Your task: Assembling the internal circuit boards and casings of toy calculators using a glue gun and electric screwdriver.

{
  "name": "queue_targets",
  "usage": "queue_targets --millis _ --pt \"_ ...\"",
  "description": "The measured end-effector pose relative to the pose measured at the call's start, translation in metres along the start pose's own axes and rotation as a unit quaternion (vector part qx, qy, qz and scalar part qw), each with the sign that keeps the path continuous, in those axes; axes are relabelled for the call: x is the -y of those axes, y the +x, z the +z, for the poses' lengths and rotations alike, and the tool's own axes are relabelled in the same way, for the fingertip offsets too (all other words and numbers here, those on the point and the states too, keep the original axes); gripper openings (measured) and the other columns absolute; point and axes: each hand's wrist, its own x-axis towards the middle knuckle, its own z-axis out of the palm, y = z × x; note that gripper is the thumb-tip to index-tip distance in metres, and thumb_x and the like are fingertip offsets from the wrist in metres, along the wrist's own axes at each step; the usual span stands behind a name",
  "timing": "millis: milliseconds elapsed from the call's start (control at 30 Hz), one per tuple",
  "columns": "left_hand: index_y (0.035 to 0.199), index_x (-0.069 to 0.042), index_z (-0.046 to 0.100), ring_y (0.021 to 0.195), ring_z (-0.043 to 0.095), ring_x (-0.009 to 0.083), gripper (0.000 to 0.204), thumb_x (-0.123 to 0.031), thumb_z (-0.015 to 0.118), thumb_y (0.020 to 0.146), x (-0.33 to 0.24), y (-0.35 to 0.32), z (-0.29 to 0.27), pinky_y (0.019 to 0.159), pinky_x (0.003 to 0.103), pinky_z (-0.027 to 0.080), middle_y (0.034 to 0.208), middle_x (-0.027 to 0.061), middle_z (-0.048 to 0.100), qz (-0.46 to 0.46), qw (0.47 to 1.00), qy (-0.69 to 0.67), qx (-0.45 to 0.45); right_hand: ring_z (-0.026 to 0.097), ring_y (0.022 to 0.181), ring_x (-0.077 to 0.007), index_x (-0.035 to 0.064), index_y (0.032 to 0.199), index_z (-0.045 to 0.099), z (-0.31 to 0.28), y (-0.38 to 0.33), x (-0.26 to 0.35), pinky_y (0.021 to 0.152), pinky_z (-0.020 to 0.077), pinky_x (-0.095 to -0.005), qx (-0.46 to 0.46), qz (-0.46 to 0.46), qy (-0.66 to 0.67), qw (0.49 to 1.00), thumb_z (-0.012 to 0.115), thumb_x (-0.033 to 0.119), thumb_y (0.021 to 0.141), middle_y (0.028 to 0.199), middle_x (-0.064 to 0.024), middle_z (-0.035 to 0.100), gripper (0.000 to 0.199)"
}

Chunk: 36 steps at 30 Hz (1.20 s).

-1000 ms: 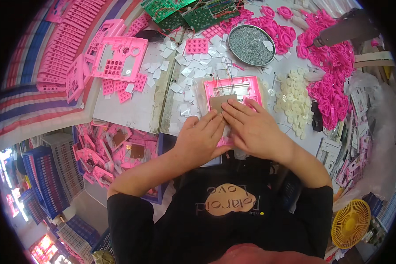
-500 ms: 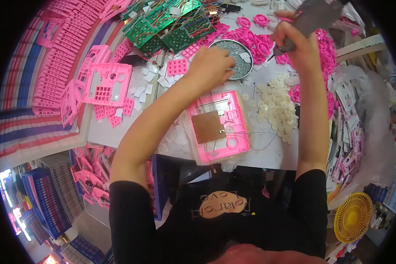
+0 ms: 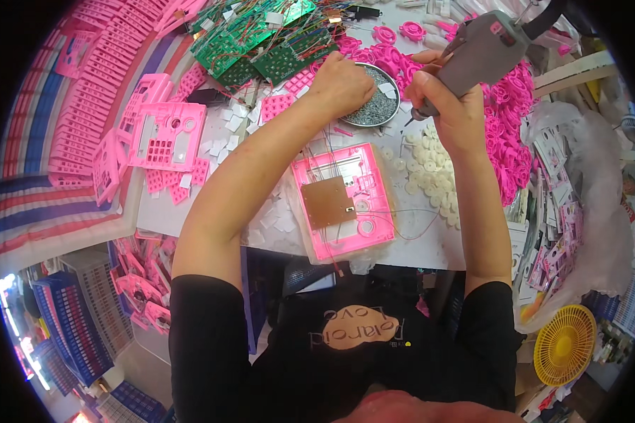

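Observation:
My left hand point(image 3: 342, 86) is over the left side of a round metal bowl point(image 3: 399, 106) of small screws point(image 3: 377, 109). Its fingers are curled inward; whatever they pinch is hidden. In my right hand point(image 3: 450, 102) is a grey electric screwdriver point(image 3: 490, 51), its thin bit pointing down and left beside the bowl. Nearer to me lies an open pink plastic housing point(image 3: 375, 185). A brown circuit board point(image 3: 327, 201) rests on it, with thin wires running out past the housing's edges.
Green circuit boards point(image 3: 250, 39) with wires are heaped at the back. Pink round parts point(image 3: 504, 120) and off-white discs point(image 3: 430, 166) pile up on the right. Pink housings point(image 3: 169, 137), pink button pads point(image 3: 279, 107) and white paper squares point(image 3: 222, 144) lie left of the bowl.
My right hand has brought the screwdriver down and left, closer to the bowl. My left hand has shifted slightly, staying curled at the bowl. The housing stays on the table.

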Motion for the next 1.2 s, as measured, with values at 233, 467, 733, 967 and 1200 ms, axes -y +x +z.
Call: queue_targets --millis 233,467,733,967,1200 --pt "0.085 -0.015 0.065 0.086 0.061 0.022 0.007 -0.02 0.069 0.082 -0.025 -0.075 -0.069 0.082 0.044 0.036 0.084 0.0022 0.066 -0.036 0.983 -0.135 -0.12 0.06 0.064 -0.01 -0.001 0.121 0.057 0.023 -0.033 0.021 0.053 0.0439 -0.0237 0.01 0.034 0.069 0.997 0.067 0.009 0.088 0.073 -0.0047 0.062 0.036" --pt "0.084 -0.016 0.066 0.077 0.061 0.0171 0.013 -0.016 0.076 0.078 -0.095 -0.187 -0.088 0.083 0.042 0.033 0.079 -0.0018 0.064 -0.067 0.921 -0.363 -0.121 0.052 0.057 -0.0147 0.008 0.114 0.045 0.068 -0.093 0.041 0.055 0.0478 -0.0311 0.117 -0.038 0.195 0.973 0.066 0.014 0.091 0.065 -0.0043 0.051 0.032" --pt "0.085 -0.015 0.064 0.074 0.061 0.0162 0.02 -0.013 0.08 0.073 -0.099 -0.202 -0.086 0.084 0.041 0.032 0.079 -0.0022 0.063 -0.097 0.916 -0.351 -0.171 0.044 0.051 -0.0128 0.0119 0.112 0.042 0.086 -0.097 0.046 0.051 0.0437 -0.0307 0.142 -0.024 0.201 0.969 0.068 0.024 0.093 0.057 -0.0009 0.045 0.034" --pt "0.088 -0.013 0.064 0.078 0.063 0.0176 0.018 -0.011 0.077 0.077 -0.098 -0.203 -0.083 0.087 0.042 0.033 0.083 -0.001 0.065 -0.1 0.912 -0.358 -0.172 0.058 0.067 -0.0155 0.0004 0.116 0.045 0.08 -0.094 0.033 0.069 0.0544 -0.0383 0.184 -0.052 0.286 0.939 0.065 0.003 0.089 0.076 -0.0078 0.057 0.034" --pt "0.088 -0.012 0.062 0.076 0.062 0.019 0.017 -0.011 0.076 0.077 -0.096 -0.204 -0.086 0.089 0.044 0.034 0.082 -0.0005 0.065 -0.095 0.917 -0.363 -0.138 0.047 0.054 -0.0131 0.011 0.112 0.042 0.089 -0.095 0.04 0.055 0.0456 -0.0317 0.16 -0.015 0.214 0.964 0.068 0.022 0.092 0.061 -0.0019 0.046 0.035"
